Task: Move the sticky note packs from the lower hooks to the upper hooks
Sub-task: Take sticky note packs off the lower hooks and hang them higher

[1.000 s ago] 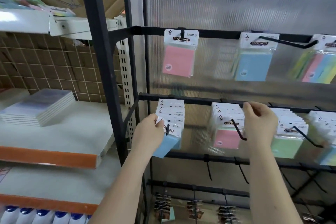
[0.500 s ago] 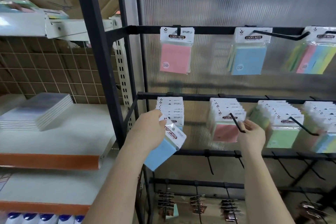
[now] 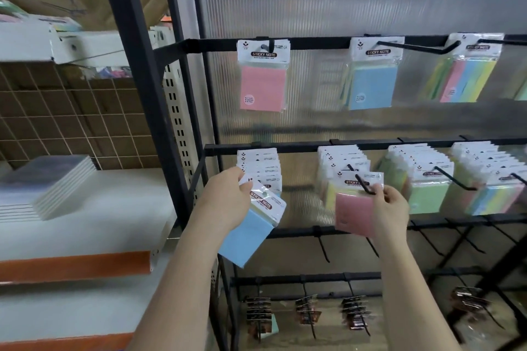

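My left hand (image 3: 228,202) grips a blue sticky note pack (image 3: 251,225) by its white header, tilted and free of the lower left hook. My right hand (image 3: 392,208) pinches a pink sticky note pack (image 3: 353,214) at the tip of the second lower hook (image 3: 363,184); whether it is off the hook is unclear. Rows of packs (image 3: 261,169) hang on the lower hooks. On the upper rail hang a pink pack (image 3: 263,77), a blue pack (image 3: 372,74) and a multicolour pack (image 3: 467,71).
A black metal rack post (image 3: 142,94) stands left of the hooks. White shelves (image 3: 85,222) with stacked notebooks (image 3: 48,185) lie at the left. Empty hooks (image 3: 323,248) and small clipped items (image 3: 306,312) hang below. A ribbed translucent panel backs the rack.
My left hand pulled the blue pack off the lower left hook and lowered it. My right hand dropped from the top of the packs and drew a pink pack to the hook's tip.
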Tool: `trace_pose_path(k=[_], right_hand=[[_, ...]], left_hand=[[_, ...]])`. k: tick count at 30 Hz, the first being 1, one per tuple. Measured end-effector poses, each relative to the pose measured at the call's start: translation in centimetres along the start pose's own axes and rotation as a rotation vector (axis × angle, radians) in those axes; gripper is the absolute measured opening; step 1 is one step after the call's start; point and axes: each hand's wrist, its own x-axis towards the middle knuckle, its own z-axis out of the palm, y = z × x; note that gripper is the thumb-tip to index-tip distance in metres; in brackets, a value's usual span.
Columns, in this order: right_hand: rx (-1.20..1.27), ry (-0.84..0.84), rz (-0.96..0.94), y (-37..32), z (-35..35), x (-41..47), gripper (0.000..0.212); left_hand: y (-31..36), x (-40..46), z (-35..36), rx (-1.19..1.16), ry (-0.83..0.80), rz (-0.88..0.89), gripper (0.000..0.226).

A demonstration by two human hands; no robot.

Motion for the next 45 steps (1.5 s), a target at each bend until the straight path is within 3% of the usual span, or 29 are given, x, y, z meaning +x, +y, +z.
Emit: trace_pose_path(k=[8, 13, 19, 28, 39, 45], right_hand=[[-0.106, 0.018, -0.059, -1.4, -3.5, -2.8, 0.032], [-0.069, 0.066, -0.044, -2.6, -5.7, -3.3, 0.035], [0.019, 0.148, -0.174, -4.9, -8.5, -2.0, 0.039], [0.192, 0.046, -0.32, -10.3, -10.0, 0.5, 0.018], [0.297, -0.021, -0.348, -11.3, -9.5, 1.4, 0.024], [0.299, -0.148, -0.438, -13.8, -6.1, -0.6, 0.019]], left_hand=[[0.4, -0.4, 0.6, -0.017, 0.019, 0.052, 0.024], [1.5, -0.5, 0.6, 0.016, 0.057, 0.106, 0.027], [3.2, -0.7, 1.6, -0.075, 0.083, 0.079, 0.022], [6.9, -1.6, 4.0, -0.187, 0.167, 0.062, 0.03], [8.5, -2.2, 3.9, -0.231, 0.281, 0.014, 0.03], [7.5, -3.1, 2.5, -0.231, 0.311, -0.02, 0.027]])
